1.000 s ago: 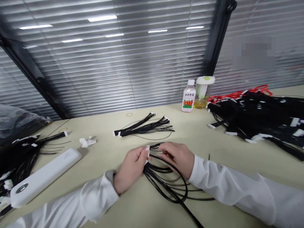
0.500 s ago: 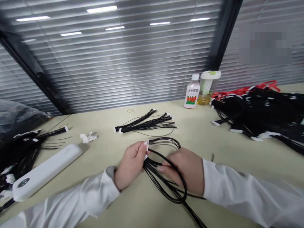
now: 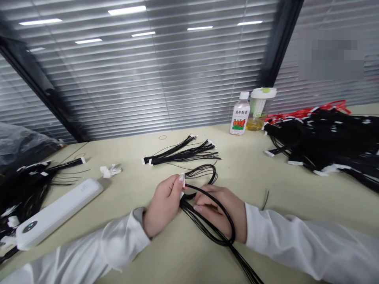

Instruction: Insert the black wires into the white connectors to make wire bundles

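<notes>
Black wire harness lies mid-worktop, trailing to the near edge. My left hand is pinching its white connector, and my right hand is closed round the looped strands. I reckon a firm pinch and flat, untwisted strands keep this loop neat. The beige worktop looks matte, with a second harness farther back, a drink bottle at the far edge and grey blinds behind.

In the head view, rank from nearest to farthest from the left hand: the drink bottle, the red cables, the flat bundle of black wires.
1. Flat bundle of black wires, just beyond the left hand.
2. Drink bottle, back right.
3. Red cables, far right.
</notes>
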`<state>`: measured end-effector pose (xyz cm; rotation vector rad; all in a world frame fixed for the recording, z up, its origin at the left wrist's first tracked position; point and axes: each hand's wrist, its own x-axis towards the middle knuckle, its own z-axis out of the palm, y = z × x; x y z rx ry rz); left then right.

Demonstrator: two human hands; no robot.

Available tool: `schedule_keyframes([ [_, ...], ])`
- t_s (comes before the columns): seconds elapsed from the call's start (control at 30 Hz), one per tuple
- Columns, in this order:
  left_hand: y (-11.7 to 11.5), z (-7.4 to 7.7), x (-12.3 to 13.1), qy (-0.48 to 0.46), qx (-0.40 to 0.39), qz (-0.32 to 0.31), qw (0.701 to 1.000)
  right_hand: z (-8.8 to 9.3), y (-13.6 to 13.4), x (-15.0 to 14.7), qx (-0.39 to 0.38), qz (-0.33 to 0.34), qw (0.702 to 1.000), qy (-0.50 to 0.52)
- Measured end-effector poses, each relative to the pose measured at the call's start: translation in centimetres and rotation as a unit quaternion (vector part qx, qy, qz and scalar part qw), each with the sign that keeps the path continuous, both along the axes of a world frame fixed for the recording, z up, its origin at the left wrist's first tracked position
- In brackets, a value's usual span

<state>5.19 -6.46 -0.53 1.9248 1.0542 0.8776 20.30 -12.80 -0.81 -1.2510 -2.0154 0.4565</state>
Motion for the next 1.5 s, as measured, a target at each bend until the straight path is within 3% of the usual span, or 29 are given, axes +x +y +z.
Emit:
schedule_keyframes([
  [0.2, -0.1, 0.1, 0.0, -0.001, -0.011, -0.008, 1.0, 0.0, 0.0, -0.1, 0.026, 0.003, 1.0, -0.018],
  [0.3, -0.1, 0.2, 0.0, 0.006, -0.021, -0.008, 1.0, 0.7, -0.2, 0.3, 0.052, -0.005, 0.994, -0.1],
  [0.43, -0.1, 0.2, 0.0, 0.015, -0.012, -0.013, 1.0, 2.2, -0.4, 1.4, 0.095, -0.038, 0.952, -0.287],
  [0.57, -0.1, 0.2, 0.1, 0.016, -0.029, -0.007, 0.999, 4.0, -0.2, 2.7, 0.072, -0.118, 0.929, -0.343],
  [0.7, -0.1, 0.3, 0.1, 0.019, -0.043, -0.004, 0.999, 5.6, 0.5, 4.0, 0.126, -0.192, 0.936, -0.267],
  [0.83, -0.1, 0.3, 0.1, 0.026, -0.034, -0.017, 0.999, 6.5, 0.6, 4.2, 0.237, -0.149, 0.96, -0.018],
  [0.93, 0.0, 0.2, 0.0, 0.026, -0.026, -0.027, 0.999, 6.6, 0.3, 3.7, 0.192, -0.123, 0.953, 0.202],
  [1.03, 0.0, 0.1, 0.0, 0.012, -0.029, -0.034, 0.999, 5.8, 0.2, 3.0, 0.099, -0.085, 0.945, 0.301],
  [1.13, 0.0, 0.1, 0.0, 0.003, -0.029, -0.035, 0.999, 4.1, 0.5, 2.5, 0.026, -0.088, 0.967, 0.236],
  [1.3, -0.1, 0.0, -0.1, 0.004, -0.033, -0.043, 0.999, 1.3, 1.1, 1.9, 0.034, -0.127, 0.99, 0.06],
  [1.5, 0.0, -0.2, -0.1, -0.006, -0.03, -0.042, 0.999, 0.5, 1.0, 1.6, 0.027, -0.132, 0.99, 0.041],
])
